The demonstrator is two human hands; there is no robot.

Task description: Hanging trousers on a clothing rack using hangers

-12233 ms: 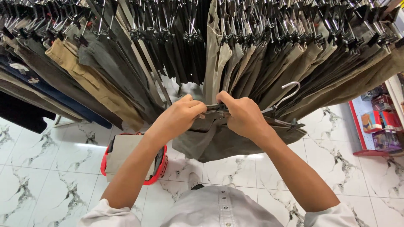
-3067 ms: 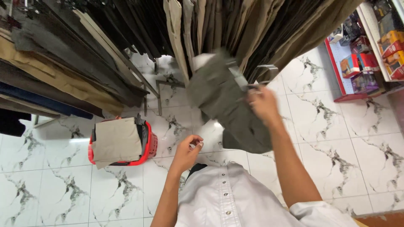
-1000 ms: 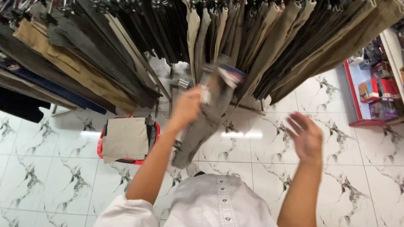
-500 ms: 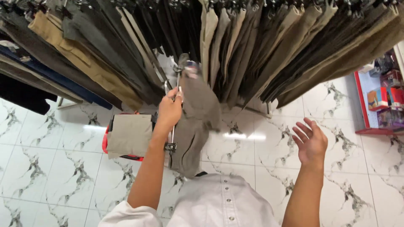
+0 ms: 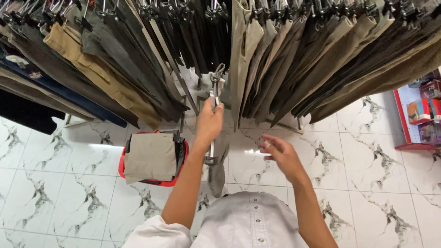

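Setting: white marble-patterned tile floor point(image 5: 367, 151) lay under a crowded rail of hanging trousers point(image 5: 321, 55) in tan, grey, black and navy.

Left hand: the left hand point(image 5: 209, 123) was raised at arm's length and closed around the shaft of a metal clip hanger point(image 5: 215, 87), its hook pointing up toward a gap in the row.

Held thing: a pair of grey-olive trousers point(image 5: 218, 172) hung from the hanger's lower clip, draped straight down in front of the person's white buttoned shirt point(image 5: 252, 222); gripping high on the shaft probably kept the cloth clear while the hook was steered.

Right hand: the right hand point(image 5: 281, 155) was open and empty, fingers loosely spread, palm turned down, held lower and well apart from the hanger.

Gap: tan trousers parted at either side of the hook, leaving a narrow opening.

Floor items: a red plastic basket point(image 5: 123, 164) stood left of the raised arm, holding folded beige trousers point(image 5: 150, 157).

Edge: a red shelf of small boxes point(image 5: 425, 121) stood at far right.
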